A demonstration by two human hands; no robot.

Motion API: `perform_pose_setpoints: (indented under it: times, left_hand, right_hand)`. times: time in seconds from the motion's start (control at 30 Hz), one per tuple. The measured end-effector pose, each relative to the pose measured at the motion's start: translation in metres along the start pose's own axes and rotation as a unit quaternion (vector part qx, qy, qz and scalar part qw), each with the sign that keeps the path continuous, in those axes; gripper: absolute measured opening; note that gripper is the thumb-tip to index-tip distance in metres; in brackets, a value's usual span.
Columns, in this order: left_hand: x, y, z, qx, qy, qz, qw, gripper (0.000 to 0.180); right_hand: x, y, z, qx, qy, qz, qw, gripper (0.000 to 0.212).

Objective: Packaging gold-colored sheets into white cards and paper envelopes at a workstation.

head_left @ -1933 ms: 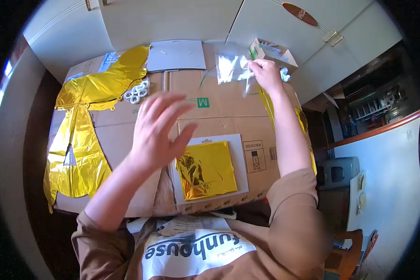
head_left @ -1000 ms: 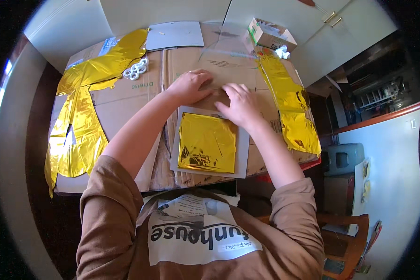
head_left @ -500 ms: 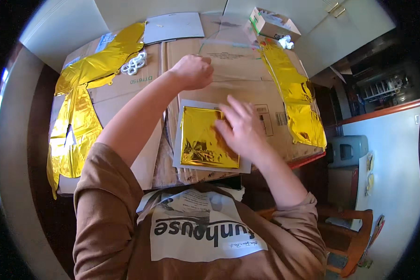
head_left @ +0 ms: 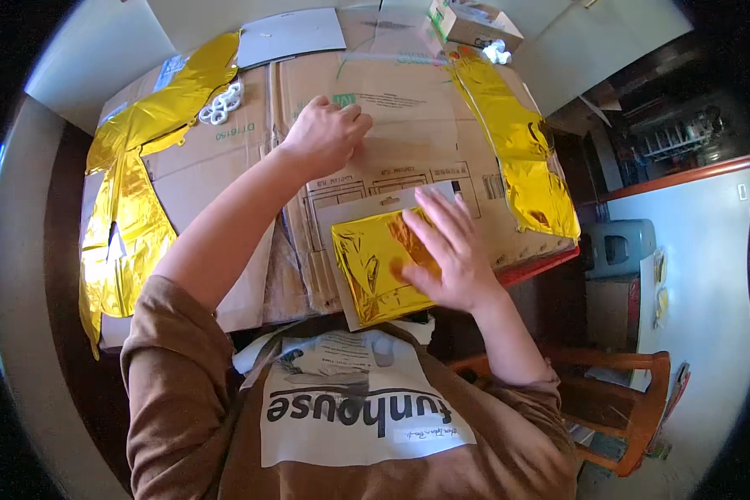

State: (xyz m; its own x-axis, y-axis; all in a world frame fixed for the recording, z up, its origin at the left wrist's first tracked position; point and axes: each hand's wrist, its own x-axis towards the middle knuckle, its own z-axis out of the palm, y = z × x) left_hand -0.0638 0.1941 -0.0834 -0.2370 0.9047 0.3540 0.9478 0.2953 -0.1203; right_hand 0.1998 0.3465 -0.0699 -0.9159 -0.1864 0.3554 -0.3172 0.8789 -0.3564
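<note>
The folded gold foil (head_left: 375,267) lies flat on a pale card (head_left: 362,208) at the near edge of the cardboard-covered table (head_left: 217,183), right of the middle. The card sits askew to that edge.

The right hand (head_left: 454,258) is over the right part of the foil, with its fingers straight and spread, the thumb held apart, and nothing in its grasp. Whether it presses on the foil cannot be told.

The left hand (head_left: 329,137) is farther in, toward the far edge, above the bare cardboard. Its fingers are curled well inward; whether they pinch anything cannot be told.

One gold foil balloon (head_left: 146,125) spreads along the table's left edge, and more gold foil (head_left: 542,192) runs down the right edge. White rings (head_left: 223,104) lie beside the balloon. A pale board (head_left: 292,37) rests at the far edge, and an open box (head_left: 479,33) stands in the far right corner, a crumpled white tissue (head_left: 497,52) just beside it.
</note>
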Motion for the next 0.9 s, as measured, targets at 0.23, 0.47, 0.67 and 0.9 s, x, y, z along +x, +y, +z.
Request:
perform_pose_setpoints:
  times: [0.23, 0.47, 0.67, 0.9]
  left_hand:
    - [-0.014, 0.016, -0.003, -0.02, 0.03, 0.03, 0.999, 0.016]
    - [-0.027, 0.027, -0.015, -0.065, 0.034, 0.057, 0.996, 0.011]
    - [-0.038, 0.041, -0.028, -0.124, 0.02, 0.025, 0.992, 0.009]
    - [-0.042, 0.048, -0.04, -0.266, 0.042, -0.025, 0.963, 0.007]
  right_hand:
    - [-0.06, -0.046, 0.022, -0.166, -0.102, -0.005, 0.981, 0.056]
    - [-0.07, -0.045, 0.007, -0.187, 0.004, -0.05, 0.981, 0.038]
    - [-0.069, -0.044, -0.04, -0.12, 0.096, -0.118, 0.981, 0.034]
    - [-0.056, -0.022, -0.018, -0.062, 0.032, -0.154, 0.986, 0.036]
